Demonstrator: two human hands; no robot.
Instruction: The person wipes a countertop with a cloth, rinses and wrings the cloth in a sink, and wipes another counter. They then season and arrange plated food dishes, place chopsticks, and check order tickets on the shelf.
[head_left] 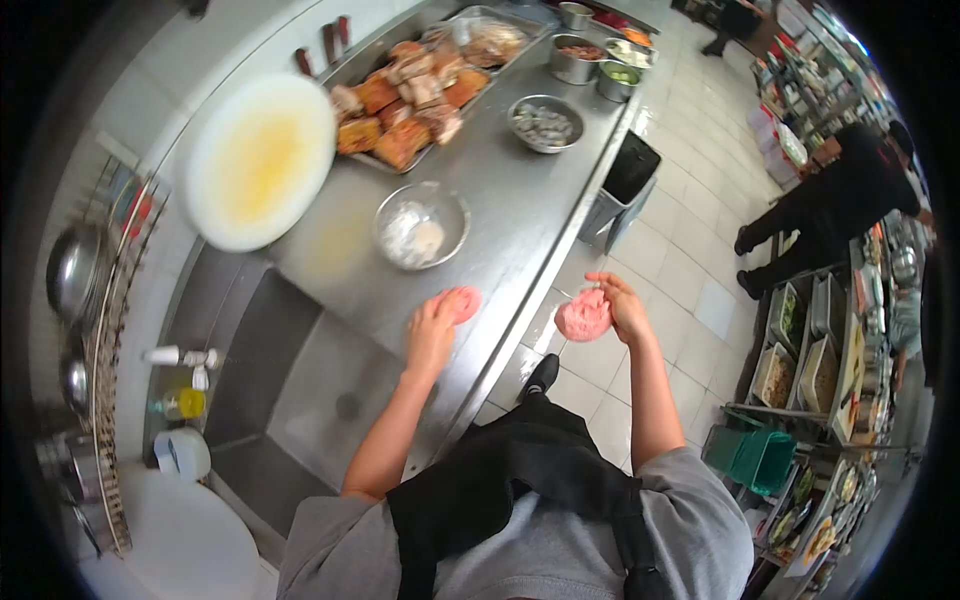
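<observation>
My left hand (430,335) is closed on a soft pink lump (464,303) above the edge of the steel counter near the sink. Out over the floor, my right hand (626,312) grips a larger pink lump (583,317) with a rough surface. Whether the lumps are cloth or raw mince, I cannot tell. Just beyond my left hand stands a steel bowl (452,222) with white powder and a pale round piece in it. Farther along, a second steel bowl (548,118) holds greyish pieces.
A tray of browned meat chunks (410,95) lies at the back of the counter, beside a stained white round board (262,165). The sink (330,375) is at my left. A bin (622,185) stands by the counter. Another person (850,190) works at the right shelves.
</observation>
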